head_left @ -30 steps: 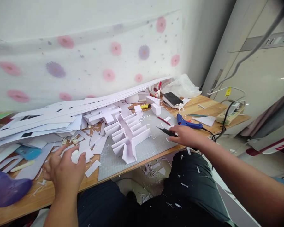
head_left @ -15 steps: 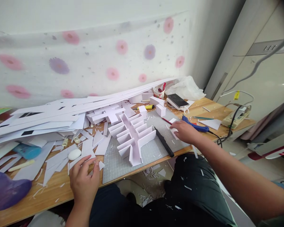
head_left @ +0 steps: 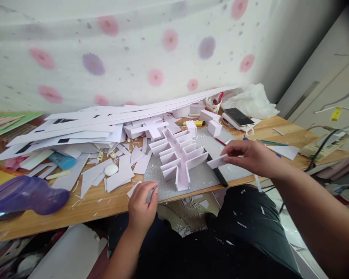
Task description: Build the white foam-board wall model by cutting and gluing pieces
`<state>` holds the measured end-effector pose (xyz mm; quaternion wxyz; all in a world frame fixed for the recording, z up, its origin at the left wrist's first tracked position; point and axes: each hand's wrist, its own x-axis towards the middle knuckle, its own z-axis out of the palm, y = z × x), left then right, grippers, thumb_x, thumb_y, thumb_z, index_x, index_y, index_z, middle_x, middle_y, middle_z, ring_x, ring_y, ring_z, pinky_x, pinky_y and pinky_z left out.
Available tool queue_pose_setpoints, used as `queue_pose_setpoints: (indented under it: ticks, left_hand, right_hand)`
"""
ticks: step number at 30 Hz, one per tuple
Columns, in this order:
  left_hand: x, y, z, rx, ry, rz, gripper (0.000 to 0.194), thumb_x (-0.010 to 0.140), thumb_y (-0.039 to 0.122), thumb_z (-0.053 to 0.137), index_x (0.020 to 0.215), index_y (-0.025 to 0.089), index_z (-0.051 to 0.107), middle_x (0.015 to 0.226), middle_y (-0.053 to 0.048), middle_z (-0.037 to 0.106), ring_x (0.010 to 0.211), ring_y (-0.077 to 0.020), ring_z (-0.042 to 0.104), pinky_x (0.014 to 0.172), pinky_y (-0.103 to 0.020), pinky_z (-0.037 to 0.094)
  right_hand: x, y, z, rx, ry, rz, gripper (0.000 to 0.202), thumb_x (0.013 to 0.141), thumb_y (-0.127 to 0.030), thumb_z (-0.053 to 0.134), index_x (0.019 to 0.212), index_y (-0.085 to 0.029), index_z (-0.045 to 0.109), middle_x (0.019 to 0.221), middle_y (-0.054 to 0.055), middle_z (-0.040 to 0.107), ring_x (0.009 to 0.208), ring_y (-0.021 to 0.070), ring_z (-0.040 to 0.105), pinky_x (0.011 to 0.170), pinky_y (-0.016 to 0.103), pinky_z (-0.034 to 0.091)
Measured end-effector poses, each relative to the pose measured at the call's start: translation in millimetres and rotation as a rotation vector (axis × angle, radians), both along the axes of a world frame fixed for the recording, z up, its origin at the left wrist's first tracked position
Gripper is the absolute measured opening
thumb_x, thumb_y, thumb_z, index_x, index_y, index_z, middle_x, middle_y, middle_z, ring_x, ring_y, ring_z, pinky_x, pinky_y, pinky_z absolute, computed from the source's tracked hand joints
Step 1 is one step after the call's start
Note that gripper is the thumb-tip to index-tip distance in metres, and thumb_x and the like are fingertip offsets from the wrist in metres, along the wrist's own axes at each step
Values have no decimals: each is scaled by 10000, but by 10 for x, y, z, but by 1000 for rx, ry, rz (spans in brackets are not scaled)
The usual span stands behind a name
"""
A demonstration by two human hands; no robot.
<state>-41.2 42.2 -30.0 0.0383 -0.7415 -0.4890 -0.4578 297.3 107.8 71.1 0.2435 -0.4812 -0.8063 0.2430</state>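
A small white foam-board strip (head_left: 216, 161) is pinched between the thumb and fingers of my right hand (head_left: 247, 155). It is raised above the grey cutting mat (head_left: 197, 185), over a black-handled tool (head_left: 218, 172). On the mat stands a white board model (head_left: 180, 155) with upright walls branching off to both sides. My left hand (head_left: 142, 199) is at the mat's near left edge, fingers curled and a gap at the thumb, holding nothing visible. Beyond my right hand lies a red pen-like stick (head_left: 220, 142). The blue glue gun (head_left: 246, 138) is mostly hidden behind that hand.
White board sheets (head_left: 110, 122) are piled along the wall. Scraps, a white egg-shaped object (head_left: 111, 169) and a purple container (head_left: 29, 193) lie to the left. Toward the back right are a yellow cutter (head_left: 199, 123), a cup (head_left: 213, 105), a phone (head_left: 238, 116) and a power strip (head_left: 325, 143).
My right hand has picked up the white strip from the mat and lifted it. My left hand has moved right toward the mat, its fingers more curled. The view has turned left.
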Motion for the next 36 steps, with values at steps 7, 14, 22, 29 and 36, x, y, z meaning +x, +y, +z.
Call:
queue_pose_setpoints:
  ticks: [7, 14, 22, 29, 36]
  left_hand:
    - [284, -14, -45, -99, -50, -154, 171, 844, 87, 558, 968, 188, 619, 902, -41, 692, 856, -148, 657, 789, -261, 521]
    - [342, -1, -87, -125, -92, -181, 169, 853, 99, 546, 976, 188, 619, 905, -52, 702, 851, -155, 666, 780, -271, 536]
    - [348, 12, -119, -123, -85, -215, 182, 859, 103, 529, 973, 195, 636, 907, -62, 713, 843, -163, 676, 767, -287, 549]
    - [347, 7, -140, -130, -57, -196, 184, 860, 100, 525, 961, 201, 641, 889, -59, 722, 822, -166, 682, 747, -288, 551]
    - [359, 5, -126, -132, -56, -189, 140, 854, 107, 550, 935, 185, 633, 856, -54, 719, 782, -159, 679, 712, -273, 538]
  right_hand:
    - [-941, -148, 165, 136, 17, 282, 202, 800, -146, 627, 993, -149, 687, 787, 30, 680, 673, 131, 586, 645, 245, 447]
    - [-1091, -84, 100, 171, -48, 293, 200, 757, -98, 667, 951, -142, 686, 746, 14, 691, 650, 123, 611, 625, 222, 439]
    - [-1162, -92, -86, 225, -153, 312, 196, 765, -79, 627, 941, -150, 675, 800, 48, 704, 752, 177, 619, 702, 276, 444]
    - [-1174, -88, -232, 289, -178, 328, 164, 775, -87, 597, 910, -157, 661, 772, 50, 668, 754, 175, 580, 685, 268, 420]
    - [-1204, -92, -276, 300, -238, 344, 171, 761, -98, 593, 913, -153, 649, 770, 54, 661, 742, 180, 566, 704, 287, 407]
